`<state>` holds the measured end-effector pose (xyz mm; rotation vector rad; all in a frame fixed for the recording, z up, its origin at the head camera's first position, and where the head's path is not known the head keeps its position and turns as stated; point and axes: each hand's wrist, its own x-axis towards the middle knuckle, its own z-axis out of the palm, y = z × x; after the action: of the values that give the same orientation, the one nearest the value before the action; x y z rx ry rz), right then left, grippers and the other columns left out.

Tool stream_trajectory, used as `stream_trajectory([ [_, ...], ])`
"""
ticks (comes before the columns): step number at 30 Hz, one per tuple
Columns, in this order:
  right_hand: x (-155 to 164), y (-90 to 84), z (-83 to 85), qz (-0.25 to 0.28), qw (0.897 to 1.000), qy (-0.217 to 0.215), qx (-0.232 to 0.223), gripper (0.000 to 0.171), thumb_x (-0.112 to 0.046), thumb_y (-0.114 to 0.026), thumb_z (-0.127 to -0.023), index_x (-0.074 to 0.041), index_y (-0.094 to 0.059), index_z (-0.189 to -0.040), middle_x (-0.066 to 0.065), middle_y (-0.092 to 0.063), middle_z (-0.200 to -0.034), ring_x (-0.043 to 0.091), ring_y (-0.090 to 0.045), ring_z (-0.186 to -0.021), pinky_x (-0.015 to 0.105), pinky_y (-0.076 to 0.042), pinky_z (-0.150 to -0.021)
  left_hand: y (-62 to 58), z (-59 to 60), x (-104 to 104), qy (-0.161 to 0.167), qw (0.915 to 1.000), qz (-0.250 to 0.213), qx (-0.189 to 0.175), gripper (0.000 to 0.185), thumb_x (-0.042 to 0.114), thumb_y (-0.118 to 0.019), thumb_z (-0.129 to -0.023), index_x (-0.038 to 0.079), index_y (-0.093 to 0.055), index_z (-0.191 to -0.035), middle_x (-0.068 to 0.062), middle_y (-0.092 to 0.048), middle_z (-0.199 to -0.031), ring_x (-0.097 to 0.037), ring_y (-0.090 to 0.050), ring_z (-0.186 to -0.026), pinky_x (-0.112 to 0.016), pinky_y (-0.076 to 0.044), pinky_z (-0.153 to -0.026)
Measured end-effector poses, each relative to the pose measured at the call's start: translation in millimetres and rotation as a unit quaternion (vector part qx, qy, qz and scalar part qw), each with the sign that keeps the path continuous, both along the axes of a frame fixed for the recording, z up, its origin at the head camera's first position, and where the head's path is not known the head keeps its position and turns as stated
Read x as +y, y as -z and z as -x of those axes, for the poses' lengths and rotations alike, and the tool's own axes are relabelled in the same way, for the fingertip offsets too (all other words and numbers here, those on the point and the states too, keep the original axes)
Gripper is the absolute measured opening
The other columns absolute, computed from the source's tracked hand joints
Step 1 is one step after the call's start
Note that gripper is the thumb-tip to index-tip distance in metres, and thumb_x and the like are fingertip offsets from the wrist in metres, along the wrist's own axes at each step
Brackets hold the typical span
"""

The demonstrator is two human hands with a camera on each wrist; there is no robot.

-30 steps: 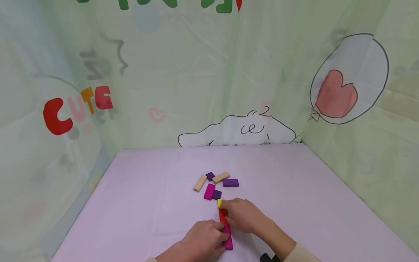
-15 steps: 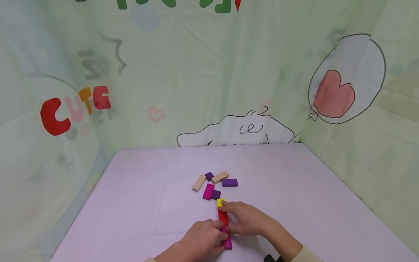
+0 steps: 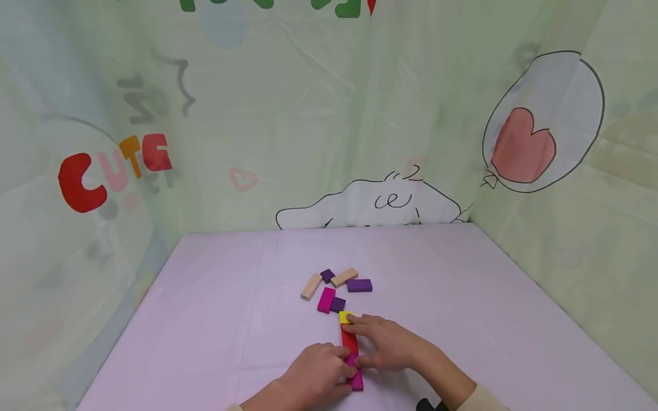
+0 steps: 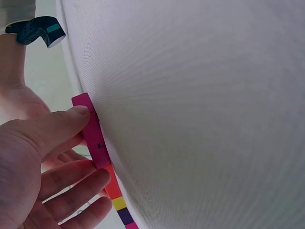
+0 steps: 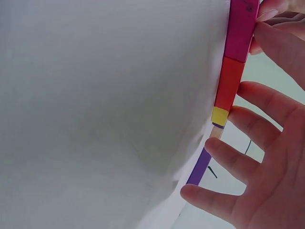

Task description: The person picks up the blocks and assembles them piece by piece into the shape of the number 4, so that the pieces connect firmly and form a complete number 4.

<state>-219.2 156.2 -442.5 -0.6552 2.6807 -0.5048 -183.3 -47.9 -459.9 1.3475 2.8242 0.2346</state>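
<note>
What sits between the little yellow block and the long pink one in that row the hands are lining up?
A red block lies between the yellow block and the magenta block, end to end. The head view and the right wrist view show it.

A row of blocks [image 3: 351, 348] lies end-to-end before loose blocks [image 3: 335, 285] (mid-table [image 3: 216, 319]).

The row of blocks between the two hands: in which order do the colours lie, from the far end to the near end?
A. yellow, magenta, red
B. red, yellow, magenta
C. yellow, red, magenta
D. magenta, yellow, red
C. In the head view the yellow block lies farthest, the red block in the middle, and the magenta block nearest, between the left hand and the right hand.
</note>
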Motion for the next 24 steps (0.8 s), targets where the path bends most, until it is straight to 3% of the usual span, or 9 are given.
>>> stream_trajectory([
  [16, 7.7, 3.5, -0.2, 0.017, 1.0, -0.006, 0.005, 0.069, -0.042, -0.082, -0.085, -0.022, -0.06, -0.147, 0.005, -0.051, -0.158, 0.037, -0.039, -0.151, 0.067, -0.036, -0.115, -6.5, 0.8, 3.1, 0.004, 0.9999, 0.013, 0.002, 0.023, 0.038, -0.082, -0.088, 0.034, -0.082, -0.111, 0.014, -0.072, -0.1, 0.001, -0.055, -0.082, -0.014, -0.048, -0.075],
  [19, 6.9, 4.1, -0.3, 0.016, 1.0, -0.007, 0.005, 0.068, -0.041, -0.082, -0.086, -0.023, -0.06, -0.147, 0.004, -0.051, -0.158, 0.036, -0.039, -0.151, 0.066, -0.036, -0.116, -5.2, 1.6, 2.6, -0.005, 0.9998, 0.008, -0.015, 0.022, 0.037, -0.082, -0.089, 0.033, -0.082, -0.111, 0.013, -0.071, -0.101, 0.001, -0.055, -0.083, -0.016, -0.05, -0.077],
  [24, 4.4, 3.5, -1.9, 0.009, 1.0, -0.012, 0.005, 0.067, -0.04, -0.081, -0.086, -0.023, -0.06, -0.147, 0.004, -0.051, -0.158, 0.035, -0.04, -0.15, 0.068, -0.035, -0.115, -2.4, 3.2, 0.0, -0.032, 0.996, -0.027, -0.08, 0.02, 0.034, -0.082, -0.089, 0.03, -0.083, -0.108, 0.013, -0.07, -0.106, 0.002, -0.054, -0.088, -0.018, -0.054, -0.082],
])
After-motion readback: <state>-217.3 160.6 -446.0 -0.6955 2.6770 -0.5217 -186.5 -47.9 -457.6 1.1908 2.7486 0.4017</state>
